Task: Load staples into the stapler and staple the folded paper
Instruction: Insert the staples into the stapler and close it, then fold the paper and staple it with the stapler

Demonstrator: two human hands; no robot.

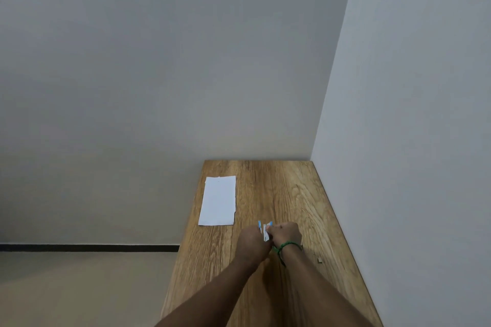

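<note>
A small blue and silver stapler (265,229) is held between both hands above the middle of the wooden table (292,194). My left hand (252,244) grips its left side and my right hand (286,235), with a green band at the wrist, grips its right side. The stapler looks opened, with blue parts spread to either side of a metal strip; most of it is hidden by my fingers. A folded white paper (218,200) lies flat on the table's left side, beyond my hands.
A small tan object (320,260), maybe a staple box or scrap, lies on the table to the right of my right forearm. Walls border the table at the back and right. The table's left edge drops to the floor.
</note>
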